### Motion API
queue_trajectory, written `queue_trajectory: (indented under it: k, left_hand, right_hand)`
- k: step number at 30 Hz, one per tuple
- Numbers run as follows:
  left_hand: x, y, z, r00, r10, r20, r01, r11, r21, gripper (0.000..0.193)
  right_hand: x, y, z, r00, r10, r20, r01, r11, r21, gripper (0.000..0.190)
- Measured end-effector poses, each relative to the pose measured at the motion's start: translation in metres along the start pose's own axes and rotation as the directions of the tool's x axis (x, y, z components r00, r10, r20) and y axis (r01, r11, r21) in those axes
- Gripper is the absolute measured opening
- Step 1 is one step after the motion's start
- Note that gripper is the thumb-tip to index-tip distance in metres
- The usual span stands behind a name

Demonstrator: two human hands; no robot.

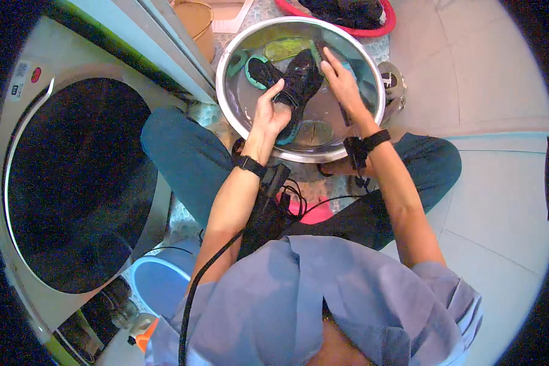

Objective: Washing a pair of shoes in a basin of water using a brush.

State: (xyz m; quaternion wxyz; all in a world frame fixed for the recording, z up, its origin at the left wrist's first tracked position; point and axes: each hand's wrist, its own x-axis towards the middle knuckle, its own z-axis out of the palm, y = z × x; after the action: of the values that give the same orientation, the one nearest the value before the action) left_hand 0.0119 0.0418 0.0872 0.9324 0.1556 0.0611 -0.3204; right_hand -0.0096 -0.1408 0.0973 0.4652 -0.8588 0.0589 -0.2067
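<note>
A round metal basin [300, 158] with water in it stands before me. My left hand [273, 112] grips a black shoe [304, 73] with a teal sole edge, tilted over the basin, its toe pointing away from me. My right hand [341, 82] holds a brush with green bristles [316, 54] against the right side of the toe; its handle is mostly hidden by the fingers. Left of this shoe lies a second black shoe [261, 72] with a turquoise sole edge. A yellow-green insole-shaped piece [287, 48] rests at the basin's far side.
Beyond the basin is a red tub [386, 23] with dark items. A front-loading washing machine [36, 100] stands left, a blue bucket [139, 283] near its lower side. A grey shoe [391, 84] touches the basin's right. A pink object [318, 211] and cables lie between my legs.
</note>
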Motion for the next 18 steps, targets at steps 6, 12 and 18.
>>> queue_trajectory:
  k: [6, 12, 18]
  left_hand:
    - [0.014, 0.024, -0.036, 0.992, 0.036, -0.12, -0.051, 0.991, -0.124, 0.039]
    - [0.013, 0.022, -0.022, 0.99, 0.081, -0.117, -0.109, 0.959, -0.261, 0.038]
    - [0.002, 0.018, -0.007, 0.993, -0.017, -0.115, -0.008, 0.977, -0.211, 0.045]
  right_hand:
    - [-0.085, -0.058, 0.051, 0.953, -0.093, 0.289, 0.121, 0.989, -0.083, 0.042]
    - [-0.047, -0.071, 0.058, 0.977, -0.087, 0.193, 0.159, 0.904, -0.398, 0.043]
    - [0.017, -0.047, 0.054, 0.996, -0.094, 0.003, 0.083, 0.864, -0.497, 0.043]
